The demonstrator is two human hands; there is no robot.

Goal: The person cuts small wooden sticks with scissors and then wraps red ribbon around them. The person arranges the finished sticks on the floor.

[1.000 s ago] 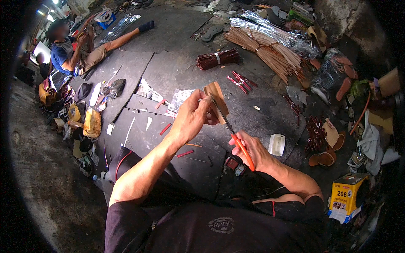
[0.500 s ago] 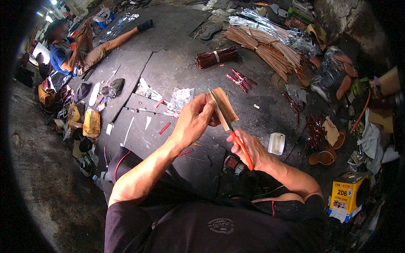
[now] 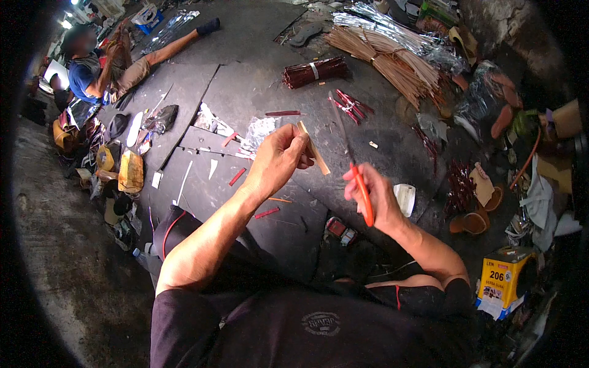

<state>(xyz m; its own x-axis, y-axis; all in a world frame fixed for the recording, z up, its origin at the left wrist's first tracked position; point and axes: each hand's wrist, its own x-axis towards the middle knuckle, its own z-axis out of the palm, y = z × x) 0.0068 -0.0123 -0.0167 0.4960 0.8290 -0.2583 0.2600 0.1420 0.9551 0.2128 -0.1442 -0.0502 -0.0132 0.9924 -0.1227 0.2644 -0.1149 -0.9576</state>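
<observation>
Left hand [image 3: 277,157]: pinching the tan piece [image 3: 319,159] between thumb and fingers, at its own 3 o'clock.
Tan piece: held over the dark floor [image 3: 245,92], showing narrow, slanting from 11 to 5 o'clock, apart from the scissors [image 3: 356,173].
Right hand [image 3: 381,195]: closed round the orange handles, at 4 o'clock from the tan piece.
Scissors: pointed toward 11 o'clock; blurred, cannot tell how far parted.
Dark red bundle [image 3: 315,72]: lying at 12 o'clock from the tan piece, pale-banded.
Brown bundle [image 3: 392,66]: lying farther off, at 1 o'clock.
White tray [image 3: 405,198]: just beyond the right hand, at 3 o'clock.
Yellow tin [image 3: 496,281]: standing at 4 o'clock.
</observation>
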